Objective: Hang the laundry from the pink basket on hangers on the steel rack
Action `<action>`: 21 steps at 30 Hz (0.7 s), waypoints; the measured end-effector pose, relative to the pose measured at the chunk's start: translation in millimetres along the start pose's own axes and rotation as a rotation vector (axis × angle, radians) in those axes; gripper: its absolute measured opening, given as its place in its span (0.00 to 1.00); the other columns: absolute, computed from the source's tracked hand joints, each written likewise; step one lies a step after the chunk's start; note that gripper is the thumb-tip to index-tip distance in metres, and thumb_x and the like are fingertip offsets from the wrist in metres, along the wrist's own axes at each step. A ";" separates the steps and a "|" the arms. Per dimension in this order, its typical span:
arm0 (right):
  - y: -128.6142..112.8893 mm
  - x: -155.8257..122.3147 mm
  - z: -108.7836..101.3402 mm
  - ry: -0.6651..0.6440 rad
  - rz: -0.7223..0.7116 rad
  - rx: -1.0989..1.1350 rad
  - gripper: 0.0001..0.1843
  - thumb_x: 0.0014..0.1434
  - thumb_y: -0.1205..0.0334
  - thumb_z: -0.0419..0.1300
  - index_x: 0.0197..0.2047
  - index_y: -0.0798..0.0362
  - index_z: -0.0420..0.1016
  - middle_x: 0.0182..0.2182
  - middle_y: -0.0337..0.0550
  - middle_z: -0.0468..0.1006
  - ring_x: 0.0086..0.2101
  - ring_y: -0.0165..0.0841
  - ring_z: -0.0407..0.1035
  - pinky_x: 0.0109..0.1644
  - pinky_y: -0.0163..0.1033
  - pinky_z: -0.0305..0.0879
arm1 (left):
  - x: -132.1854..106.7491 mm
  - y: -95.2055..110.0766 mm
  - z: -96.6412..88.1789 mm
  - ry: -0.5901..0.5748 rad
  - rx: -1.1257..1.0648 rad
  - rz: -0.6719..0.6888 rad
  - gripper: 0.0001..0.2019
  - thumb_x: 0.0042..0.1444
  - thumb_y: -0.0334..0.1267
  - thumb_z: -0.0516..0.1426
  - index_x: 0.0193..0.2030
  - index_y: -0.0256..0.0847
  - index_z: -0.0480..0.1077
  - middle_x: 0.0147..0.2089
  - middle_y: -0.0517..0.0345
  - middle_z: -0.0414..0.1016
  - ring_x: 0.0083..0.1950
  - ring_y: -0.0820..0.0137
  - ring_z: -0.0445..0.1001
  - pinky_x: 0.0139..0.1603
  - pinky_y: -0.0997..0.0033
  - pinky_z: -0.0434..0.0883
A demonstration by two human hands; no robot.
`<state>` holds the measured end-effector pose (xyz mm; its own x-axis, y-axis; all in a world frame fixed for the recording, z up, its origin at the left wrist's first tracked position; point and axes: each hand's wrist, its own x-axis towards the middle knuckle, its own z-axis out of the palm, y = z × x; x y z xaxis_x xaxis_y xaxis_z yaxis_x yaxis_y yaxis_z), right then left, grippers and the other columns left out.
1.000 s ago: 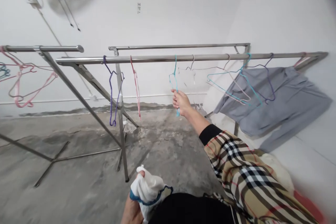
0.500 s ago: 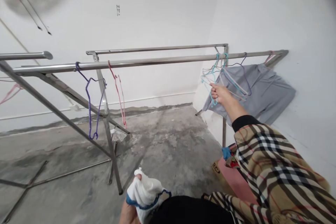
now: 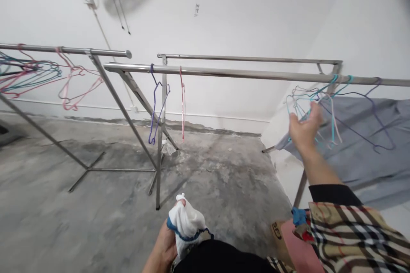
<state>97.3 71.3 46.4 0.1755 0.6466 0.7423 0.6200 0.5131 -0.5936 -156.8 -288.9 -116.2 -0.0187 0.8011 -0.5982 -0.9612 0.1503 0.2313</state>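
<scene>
Low in front of me, my left hand [image 3: 166, 236] is closed around a bunched white cloth with blue trim [image 3: 188, 222]. My right hand [image 3: 306, 128] is raised at the right, thumb and fingers apart, among a cluster of thin light-blue and pale hangers [image 3: 332, 115]. Whether it touches one of them cannot be made out. These hangers hook over a metal rail [image 3: 250, 74]. Just right of them, a purple hanger [image 3: 374, 111] hangs in front of a grey cloth [image 3: 361, 145].
Another purple hanger [image 3: 154, 111] and a pink hanger [image 3: 183, 106] hang further left on the rail. A second rack [image 3: 109, 53] at the left carries several pink and teal hangers. A cardboard box [image 3: 279, 239] stands on the concrete floor [image 3: 218, 187] at lower right.
The view has swung left, bringing the second rack's hangers into sight. My right hand has opened from a pointing, curled shape among the hangers. My left hand still holds the white cloth.
</scene>
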 end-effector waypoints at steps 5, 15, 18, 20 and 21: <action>-94.1 -51.3 65.9 -0.485 0.090 0.509 0.39 0.53 0.49 0.61 0.64 0.55 0.58 0.58 0.59 0.67 0.58 0.45 0.62 0.61 0.55 0.60 | -11.1 4.5 -2.2 0.089 -0.039 0.062 0.09 0.43 0.35 0.67 0.30 0.39 0.72 0.25 0.58 0.77 0.30 0.61 0.80 0.38 0.67 0.77; -264.2 -135.5 154.6 -1.094 0.534 0.957 0.30 0.52 0.63 0.67 0.57 0.56 0.64 0.34 0.41 0.78 0.36 0.29 0.72 0.45 0.35 0.68 | -18.1 12.1 -29.5 0.031 -0.110 0.086 0.21 0.37 0.38 0.70 0.43 0.46 0.78 0.30 0.51 0.81 0.38 0.50 0.81 0.42 0.57 0.77; -273.8 -136.2 159.1 -1.068 0.696 1.041 0.08 0.63 0.66 0.54 0.46 0.55 0.68 0.16 0.26 0.61 0.17 0.23 0.58 0.27 0.29 0.61 | -21.0 17.4 -38.1 0.047 -0.075 0.097 0.23 0.33 0.40 0.71 0.41 0.51 0.78 0.31 0.53 0.81 0.41 0.48 0.80 0.45 0.55 0.76; -266.2 -131.0 154.3 -1.020 0.733 1.112 0.08 0.67 0.65 0.48 0.41 0.54 0.67 0.13 0.23 0.52 0.13 0.22 0.48 0.20 0.28 0.53 | -19.1 22.7 -48.1 0.020 -0.001 0.074 0.22 0.32 0.44 0.71 0.39 0.51 0.77 0.30 0.54 0.81 0.41 0.48 0.80 0.47 0.53 0.75; -258.8 -127.2 149.9 -0.986 0.735 1.127 0.09 0.68 0.64 0.47 0.40 0.54 0.67 0.13 0.23 0.51 0.12 0.21 0.45 0.19 0.28 0.51 | -17.2 25.8 -53.1 -0.010 0.053 0.055 0.20 0.33 0.46 0.70 0.38 0.50 0.77 0.30 0.54 0.80 0.40 0.49 0.80 0.47 0.53 0.75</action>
<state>-200.1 -59.1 59.0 -0.6286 0.7776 0.0151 -0.2717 -0.2014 -0.9411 -195.9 -329.6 -140.7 -0.0681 0.8148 -0.5757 -0.9427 0.1363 0.3045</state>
